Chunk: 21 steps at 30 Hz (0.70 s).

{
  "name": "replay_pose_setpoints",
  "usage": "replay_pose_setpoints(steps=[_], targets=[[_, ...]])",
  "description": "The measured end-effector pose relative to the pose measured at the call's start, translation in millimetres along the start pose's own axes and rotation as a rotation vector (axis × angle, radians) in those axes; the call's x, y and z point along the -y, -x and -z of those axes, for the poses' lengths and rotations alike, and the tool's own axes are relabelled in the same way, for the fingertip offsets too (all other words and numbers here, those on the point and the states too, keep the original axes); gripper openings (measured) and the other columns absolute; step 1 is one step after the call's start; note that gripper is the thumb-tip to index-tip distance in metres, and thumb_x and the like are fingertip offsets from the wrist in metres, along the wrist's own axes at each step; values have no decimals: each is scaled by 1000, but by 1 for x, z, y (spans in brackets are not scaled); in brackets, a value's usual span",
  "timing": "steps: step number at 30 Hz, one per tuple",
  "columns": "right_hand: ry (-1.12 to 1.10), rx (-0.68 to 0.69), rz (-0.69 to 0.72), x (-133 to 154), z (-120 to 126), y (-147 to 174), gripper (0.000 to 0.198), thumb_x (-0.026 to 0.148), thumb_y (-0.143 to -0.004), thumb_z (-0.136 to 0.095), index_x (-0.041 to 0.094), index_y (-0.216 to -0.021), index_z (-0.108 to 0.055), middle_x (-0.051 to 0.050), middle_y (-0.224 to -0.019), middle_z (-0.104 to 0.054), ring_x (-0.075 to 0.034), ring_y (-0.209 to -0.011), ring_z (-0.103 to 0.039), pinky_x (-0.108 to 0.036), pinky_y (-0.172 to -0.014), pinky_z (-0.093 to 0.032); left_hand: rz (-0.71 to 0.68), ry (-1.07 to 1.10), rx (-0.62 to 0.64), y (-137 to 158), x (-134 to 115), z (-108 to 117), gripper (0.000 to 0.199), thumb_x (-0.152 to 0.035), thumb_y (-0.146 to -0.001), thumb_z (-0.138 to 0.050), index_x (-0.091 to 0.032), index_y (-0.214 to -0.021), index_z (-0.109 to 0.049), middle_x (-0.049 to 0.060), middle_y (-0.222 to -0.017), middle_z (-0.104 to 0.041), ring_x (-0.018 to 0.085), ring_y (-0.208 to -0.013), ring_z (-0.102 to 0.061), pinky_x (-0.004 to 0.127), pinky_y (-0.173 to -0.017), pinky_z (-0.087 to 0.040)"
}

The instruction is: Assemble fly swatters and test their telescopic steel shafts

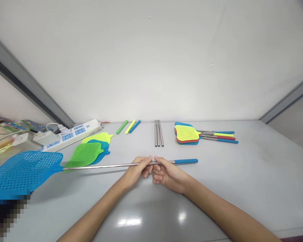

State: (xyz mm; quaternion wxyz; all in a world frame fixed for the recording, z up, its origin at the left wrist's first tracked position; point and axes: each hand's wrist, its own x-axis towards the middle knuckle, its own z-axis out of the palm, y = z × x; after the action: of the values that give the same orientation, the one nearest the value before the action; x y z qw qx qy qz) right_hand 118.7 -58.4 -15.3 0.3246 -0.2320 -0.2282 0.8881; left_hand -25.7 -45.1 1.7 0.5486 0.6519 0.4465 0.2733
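Observation:
A blue fly swatter (27,168) with a long telescopic metal rod lies across my front, its perforated head at the far left and its blue grip to the right. My left hand (140,168) is closed around the rod near its middle. Close beside it, my right hand (165,173) is closed on the thicker part of the rod, just left of the blue grip. Both thumbs rest along the top of the metal. The swatter's head overlaps the edge of a loose green swatter head (84,154) behind it.
Loose yellow (99,137) and blue swatter heads (104,148) lie beside the green one. Behind are coloured grip sleeves (128,127), metal rods (159,134) and a stack of swatters (188,133). A power strip (73,134) with plugged-in chargers stands at left, before a white wall (151,67).

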Motion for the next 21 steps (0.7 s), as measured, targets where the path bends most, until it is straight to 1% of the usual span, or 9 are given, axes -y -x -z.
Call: replay_pose_setpoints(steps=[6,21], targets=[[14,-30,-5,1,0,0,34,40,-71,-49,16,-51,-38,5,-49,-28,-7,-47,-27,-23,-54,-27,2,-37,-9,0,1,0,46,-42,-80,-28,-15,-45,-42,-3,-38,-37,9,-45,-38,22,-51,-31],[15,-24,-11,2,-1,1,34,40,-72,-48,16,-50,-37,5,-49,-29,-7,-47,-27,-24,-54,-28,-10,-43,-5,-1,0,-1,46,-41,-80,-28,-15,-44,-42,-3,-38,-36,9,-44,-37,22,-50,-30]])
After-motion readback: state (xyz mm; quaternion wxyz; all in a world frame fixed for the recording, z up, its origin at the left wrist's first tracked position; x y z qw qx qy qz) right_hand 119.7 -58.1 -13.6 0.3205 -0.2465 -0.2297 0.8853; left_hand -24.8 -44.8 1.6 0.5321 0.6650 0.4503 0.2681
